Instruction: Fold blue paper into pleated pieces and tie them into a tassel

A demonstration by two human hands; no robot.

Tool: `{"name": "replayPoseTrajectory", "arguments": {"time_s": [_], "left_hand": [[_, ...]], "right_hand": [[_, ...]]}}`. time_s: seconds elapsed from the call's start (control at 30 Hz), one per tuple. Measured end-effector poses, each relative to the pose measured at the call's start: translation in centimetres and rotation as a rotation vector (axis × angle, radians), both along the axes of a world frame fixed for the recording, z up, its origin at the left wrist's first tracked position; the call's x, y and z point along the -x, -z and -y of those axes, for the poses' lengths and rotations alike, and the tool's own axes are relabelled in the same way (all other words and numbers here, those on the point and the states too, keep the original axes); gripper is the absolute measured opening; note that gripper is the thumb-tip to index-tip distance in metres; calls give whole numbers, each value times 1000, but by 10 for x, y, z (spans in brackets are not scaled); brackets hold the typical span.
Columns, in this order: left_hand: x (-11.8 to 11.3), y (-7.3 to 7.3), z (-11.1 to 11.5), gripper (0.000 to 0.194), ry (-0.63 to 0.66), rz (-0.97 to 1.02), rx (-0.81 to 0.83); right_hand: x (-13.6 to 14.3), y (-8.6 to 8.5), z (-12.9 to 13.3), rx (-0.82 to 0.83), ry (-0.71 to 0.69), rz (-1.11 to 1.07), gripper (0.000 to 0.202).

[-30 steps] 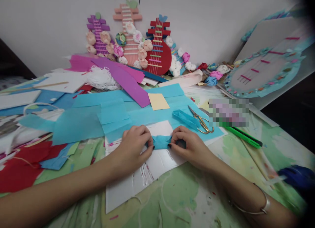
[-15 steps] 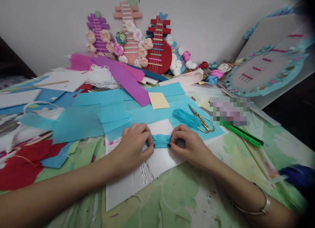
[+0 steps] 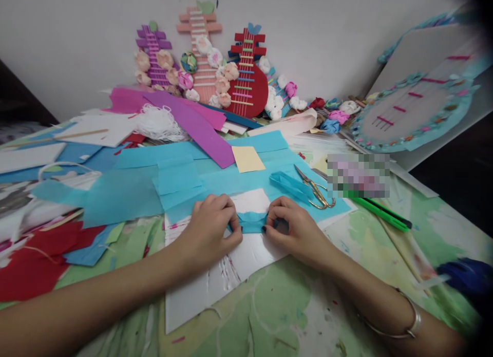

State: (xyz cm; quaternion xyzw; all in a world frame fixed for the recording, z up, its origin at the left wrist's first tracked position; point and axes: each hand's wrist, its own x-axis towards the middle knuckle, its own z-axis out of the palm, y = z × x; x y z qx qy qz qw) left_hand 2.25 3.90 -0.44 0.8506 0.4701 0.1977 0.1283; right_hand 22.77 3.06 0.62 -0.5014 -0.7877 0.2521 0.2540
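Note:
A small strip of blue crepe paper [image 3: 252, 222] is stretched between my two hands, folded along its length. My left hand [image 3: 215, 221] pinches its left end between thumb and fingers, and my right hand [image 3: 287, 223] pinches the right end. Beneath them lies a white board [image 3: 200, 290] with streaks of dried glue and pink marks. Gold-handled scissors [image 3: 318, 195] rest to the right of my right hand on a large blue sheet [image 3: 227, 180], beside a folded blue paper strip [image 3: 290, 186]. A cream paper square [image 3: 248, 159] lies farther back.
Paper lutes, among them a red one [image 3: 248, 85], lean on the back wall with paper flowers. A green utility knife [image 3: 381, 211] lies at right, near a decorated round panel [image 3: 414, 113]. Red paper [image 3: 36, 257] and white string [image 3: 159, 122] are at left.
Both hands keep their pinch on the blue strip in nearly the same place. The strip's upper edge looks slightly more opened and curved. The view has shifted very slightly.

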Motion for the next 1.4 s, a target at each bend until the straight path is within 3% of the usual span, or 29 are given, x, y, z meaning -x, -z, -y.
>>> {"name": "replayPoseTrajectory", "arguments": {"time_s": [0.23,0.43,0.73,0.9,1.17,1.4], "left_hand": [[-2,-1,1,8,-30,-24,6],[-1,3,2,3,-21,-13,-67],[2,3,8,16,238,60,-450],[8,-2,11,13,349,-33,-518],[9,0,15,21,393,-177,-577],[7,1,16,25,390,-196,-533]], "right_hand": [[2,0,1,-40,-1,-39,14],[2,5,4,-275,-76,20,21],[6,0,14,-519,-267,270,19],[5,-4,18,-552,-294,401,17],[3,-6,21,-605,-305,485,20],[3,-3,21,-597,-281,481,15]]}}
